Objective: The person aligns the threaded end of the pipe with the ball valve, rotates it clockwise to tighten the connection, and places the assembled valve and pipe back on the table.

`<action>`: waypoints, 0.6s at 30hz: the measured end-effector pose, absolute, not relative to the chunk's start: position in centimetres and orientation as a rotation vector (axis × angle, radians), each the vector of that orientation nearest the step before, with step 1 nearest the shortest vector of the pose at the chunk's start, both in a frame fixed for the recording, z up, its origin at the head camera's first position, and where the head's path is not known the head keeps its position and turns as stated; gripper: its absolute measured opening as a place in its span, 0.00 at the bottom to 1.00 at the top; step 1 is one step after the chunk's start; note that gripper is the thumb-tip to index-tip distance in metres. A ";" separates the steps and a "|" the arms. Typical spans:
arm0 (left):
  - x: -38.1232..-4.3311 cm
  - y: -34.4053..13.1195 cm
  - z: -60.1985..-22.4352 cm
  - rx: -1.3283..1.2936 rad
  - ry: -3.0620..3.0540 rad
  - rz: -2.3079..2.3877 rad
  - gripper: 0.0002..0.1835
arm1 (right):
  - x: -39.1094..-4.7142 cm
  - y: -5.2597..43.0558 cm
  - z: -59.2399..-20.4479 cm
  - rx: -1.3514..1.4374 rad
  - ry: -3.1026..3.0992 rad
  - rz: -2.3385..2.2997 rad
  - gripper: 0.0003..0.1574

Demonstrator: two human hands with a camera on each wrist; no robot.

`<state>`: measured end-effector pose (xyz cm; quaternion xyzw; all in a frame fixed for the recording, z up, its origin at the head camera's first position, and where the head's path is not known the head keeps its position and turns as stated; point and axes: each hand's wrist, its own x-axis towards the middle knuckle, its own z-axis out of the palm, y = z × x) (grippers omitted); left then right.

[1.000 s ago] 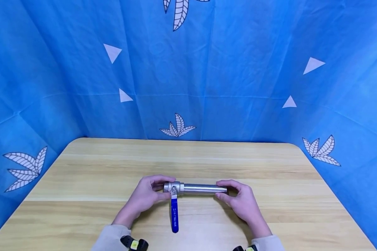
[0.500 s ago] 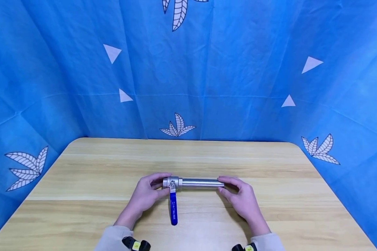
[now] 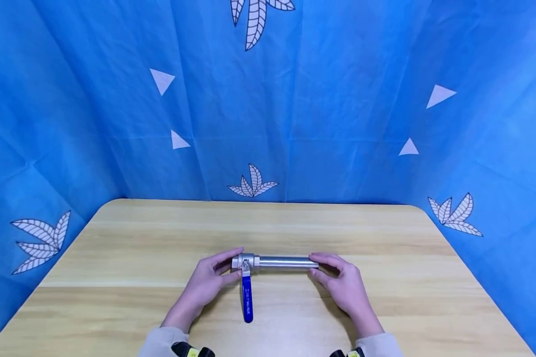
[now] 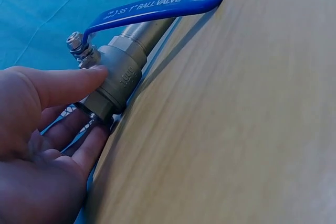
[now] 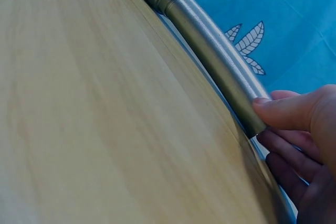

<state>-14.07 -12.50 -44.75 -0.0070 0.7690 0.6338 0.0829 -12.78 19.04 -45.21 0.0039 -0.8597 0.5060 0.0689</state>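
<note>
A steel ball valve (image 3: 249,259) with a long blue lever handle (image 3: 247,300) lies in the middle of the wooden table, joined to a straight metal pipe (image 3: 286,262) that runs to the right. My left hand (image 3: 207,280) grips the valve body (image 4: 122,72) at its left end, thumb on the near side and fingers beyond. Its lever (image 4: 157,12), marked "1" BALL VALVE", points toward me in the head view. At the pipe's far right end my right hand (image 3: 344,283) pinches the tube (image 5: 215,61) between thumb and fingers.
The wooden table (image 3: 268,225) has rounded back corners. A blue curtain (image 3: 268,99) with white leaves and triangles hangs behind it and along both sides. Each wrist wears a black strapped device, such as the left one (image 3: 192,350).
The valve and pipe have shifted slightly up and left in the head view, still level. My right hand's thumb and fingers now sit nearer the pipe's end.
</note>
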 end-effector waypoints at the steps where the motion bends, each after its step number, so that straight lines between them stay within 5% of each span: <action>1: -14.1 -12.5 -44.8 -0.023 2.292 1.894 0.30 | -12.8 19.1 -45.3 0.011 -2.588 1.528 0.20; 11: -13.6 -12.7 -45.2 -0.005 2.240 1.927 0.30 | -12.0 19.1 -45.8 0.016 -2.580 1.540 0.20; 18: -13.7 -13.9 -43.9 0.014 2.381 1.815 0.32 | -11.5 20.1 -44.7 0.052 -2.597 1.469 0.28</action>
